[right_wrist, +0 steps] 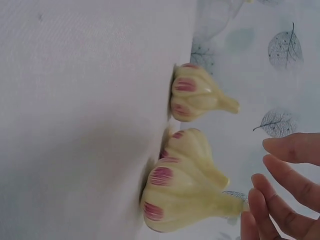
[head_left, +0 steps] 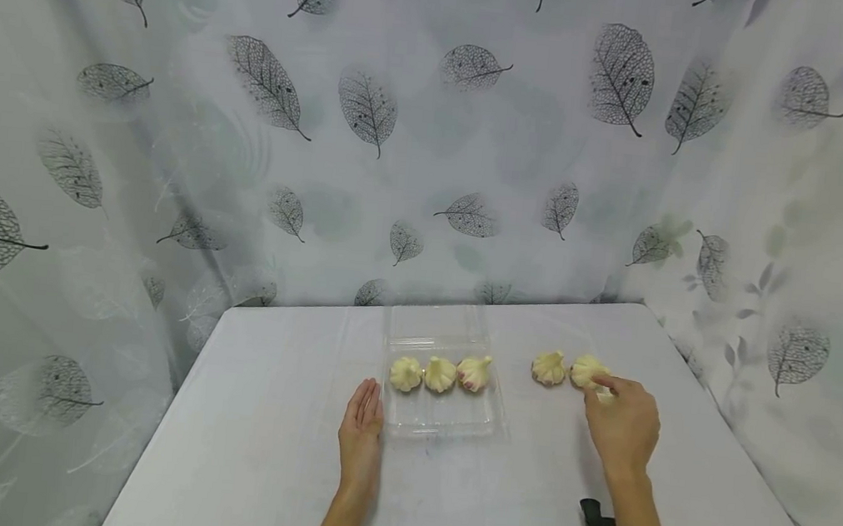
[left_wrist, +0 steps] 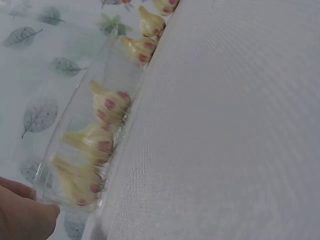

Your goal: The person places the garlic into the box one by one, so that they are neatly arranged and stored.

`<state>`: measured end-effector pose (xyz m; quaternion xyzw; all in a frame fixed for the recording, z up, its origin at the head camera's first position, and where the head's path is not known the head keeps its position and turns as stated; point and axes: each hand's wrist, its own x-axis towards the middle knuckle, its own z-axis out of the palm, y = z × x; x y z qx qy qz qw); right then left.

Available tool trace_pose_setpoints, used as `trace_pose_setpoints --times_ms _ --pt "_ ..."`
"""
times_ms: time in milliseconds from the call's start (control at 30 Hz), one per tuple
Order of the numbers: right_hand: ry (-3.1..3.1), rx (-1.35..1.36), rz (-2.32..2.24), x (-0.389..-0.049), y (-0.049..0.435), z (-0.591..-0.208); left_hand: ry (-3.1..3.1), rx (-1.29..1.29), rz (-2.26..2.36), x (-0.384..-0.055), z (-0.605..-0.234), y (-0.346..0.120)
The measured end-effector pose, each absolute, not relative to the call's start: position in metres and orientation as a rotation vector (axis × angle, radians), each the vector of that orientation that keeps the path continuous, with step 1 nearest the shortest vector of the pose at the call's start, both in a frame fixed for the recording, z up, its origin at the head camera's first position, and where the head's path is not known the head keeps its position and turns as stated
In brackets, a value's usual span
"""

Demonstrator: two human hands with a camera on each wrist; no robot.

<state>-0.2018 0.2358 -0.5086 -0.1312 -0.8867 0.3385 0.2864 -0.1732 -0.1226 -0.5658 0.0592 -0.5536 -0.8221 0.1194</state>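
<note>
A clear plastic box (head_left: pixel 407 422) stands with its lid (head_left: pixel 437 324) folded back. Inside, three garlic bulbs sit in a row: left (head_left: pixel 406 374), middle (head_left: pixel 440 374) and right (head_left: pixel 474 373). My left hand (head_left: pixel 361 437) lies along the box's left side, fingers straight and touching its edge. To the right of the box are a garlic bulb (head_left: pixel 549 368) and a second one (head_left: pixel 588 370). My right hand (head_left: pixel 626 419) hovers over a third, nearer bulb (right_wrist: pixel 175 195), mostly hidden in the head view. Its bent fingers are at that bulb's stem, not closed round it.
A white cloth covers the table (head_left: pixel 263 441). Leaf-printed curtains (head_left: pixel 414 170) hang behind it and at both sides. Beside my right wrist there is a black piece (head_left: pixel 595 519), perhaps part of the wrist camera's mount.
</note>
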Motion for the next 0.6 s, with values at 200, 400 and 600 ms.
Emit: trace_pose_setpoints --times_ms 200,400,600 --pt "-2.386 -0.426 0.937 -0.203 0.245 -0.512 -1.605 0.151 -2.412 -0.172 -0.564 -0.122" --pt "-2.38 -0.432 0.92 -0.203 0.255 -0.516 -1.6 0.147 -2.415 -0.171 -0.563 -0.122" --pt "-2.325 -0.41 0.939 -0.205 0.263 -0.52 -1.606 0.154 -2.41 -0.17 -0.562 -0.122"
